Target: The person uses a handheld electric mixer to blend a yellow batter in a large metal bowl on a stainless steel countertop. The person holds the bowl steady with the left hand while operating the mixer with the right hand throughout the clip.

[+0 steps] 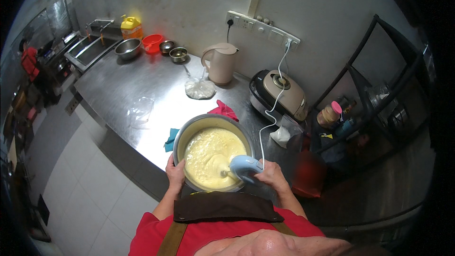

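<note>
Right before me on the steel counter stands a large metal pot with pale yellow batter in it. My left hand grips the pot's rim on the left, thumb over the edge. In my right hand is the handle of a light blue electric hand mixer, held over the right side of the pot. Its beaters dip into the batter, where ripples surround them. A white cord runs from the mixer up to a wall socket. A teal cloth and a red cloth lie against the pot.
Behind the pot are a knotted plastic bag of white powder, a beige electric kettle and a rice cooker. Metal bowls stand near the sink. A black rack is at right. A person in red stands far left.
</note>
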### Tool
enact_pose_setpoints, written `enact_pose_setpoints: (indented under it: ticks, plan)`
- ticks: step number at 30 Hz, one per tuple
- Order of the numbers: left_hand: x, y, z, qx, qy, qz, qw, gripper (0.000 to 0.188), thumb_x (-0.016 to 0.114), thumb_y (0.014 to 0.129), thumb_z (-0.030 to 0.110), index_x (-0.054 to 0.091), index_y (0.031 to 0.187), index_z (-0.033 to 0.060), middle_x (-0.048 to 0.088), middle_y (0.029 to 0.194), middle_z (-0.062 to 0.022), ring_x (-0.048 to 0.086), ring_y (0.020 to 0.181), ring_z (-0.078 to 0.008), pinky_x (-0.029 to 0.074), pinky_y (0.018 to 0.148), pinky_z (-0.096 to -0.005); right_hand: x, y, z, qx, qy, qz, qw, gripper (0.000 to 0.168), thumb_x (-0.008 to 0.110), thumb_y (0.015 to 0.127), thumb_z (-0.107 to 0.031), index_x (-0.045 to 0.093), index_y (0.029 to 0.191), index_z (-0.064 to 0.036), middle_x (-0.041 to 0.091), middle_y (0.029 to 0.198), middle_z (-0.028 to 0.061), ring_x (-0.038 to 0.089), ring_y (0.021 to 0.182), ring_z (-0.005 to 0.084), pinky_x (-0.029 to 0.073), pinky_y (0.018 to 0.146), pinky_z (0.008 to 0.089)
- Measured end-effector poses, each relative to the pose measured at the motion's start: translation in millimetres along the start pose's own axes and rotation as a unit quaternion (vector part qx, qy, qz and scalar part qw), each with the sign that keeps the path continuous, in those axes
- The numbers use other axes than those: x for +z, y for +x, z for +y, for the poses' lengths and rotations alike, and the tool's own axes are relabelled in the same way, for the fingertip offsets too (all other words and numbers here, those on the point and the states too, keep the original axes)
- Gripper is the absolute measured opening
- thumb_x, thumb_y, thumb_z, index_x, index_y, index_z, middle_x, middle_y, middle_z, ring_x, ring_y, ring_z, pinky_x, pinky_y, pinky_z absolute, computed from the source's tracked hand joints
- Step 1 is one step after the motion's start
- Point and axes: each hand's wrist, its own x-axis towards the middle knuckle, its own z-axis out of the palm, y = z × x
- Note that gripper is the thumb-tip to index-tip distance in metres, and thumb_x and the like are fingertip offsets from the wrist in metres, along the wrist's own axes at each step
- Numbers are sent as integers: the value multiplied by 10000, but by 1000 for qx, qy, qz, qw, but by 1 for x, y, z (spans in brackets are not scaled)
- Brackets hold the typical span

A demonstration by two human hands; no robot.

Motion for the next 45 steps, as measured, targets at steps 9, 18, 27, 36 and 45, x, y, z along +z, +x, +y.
enact_pose_setpoints:
  ticks: [9,18,27,36,45]
  plan:
    - [-2,3,-7,0,7,4,1000,460,627,836,-35,551,1290,-18,662,1123,-89,633,972,-154,504,864,-289,2,1,7,11,3,-17,1000,363,794,650,-340,652,859,-79,680,821,176,669,817,356,518,735,415]
    - [-2,2,-7,-4,-8,1,1000,464,620,845,-29,541,1302,-17,658,1125,-91,632,968,-156,502,865,-288,2,-1,-5,-12,48,-9,999,385,799,652,-351,652,869,-68,678,829,182,669,825,359,515,731,421]
    - [-2,2,-6,-6,8,3,1000,478,627,824,-25,548,1296,-18,657,1128,-106,628,992,-173,488,888,-298,-1,1,-15,-18,35,-12,999,369,795,657,-328,656,884,-73,682,826,164,671,824,351,518,742,416]
    - [-1,1,-1,-6,7,-3,1000,476,623,829,-27,543,1299,-20,655,1132,-100,627,986,-167,492,882,-295,6,7,-12,-9,44,-37,998,429,771,676,-352,682,1026,-120,697,926,179,670,899,366,529,807,432]
    - [1,-1,0,-10,-16,-8,1000,463,624,834,-15,549,1291,-16,659,1117,-87,629,965,-157,499,868,-293,28,17,-21,-28,52,-32,998,388,763,681,-341,670,988,-123,694,909,185,674,888,362,531,790,436]
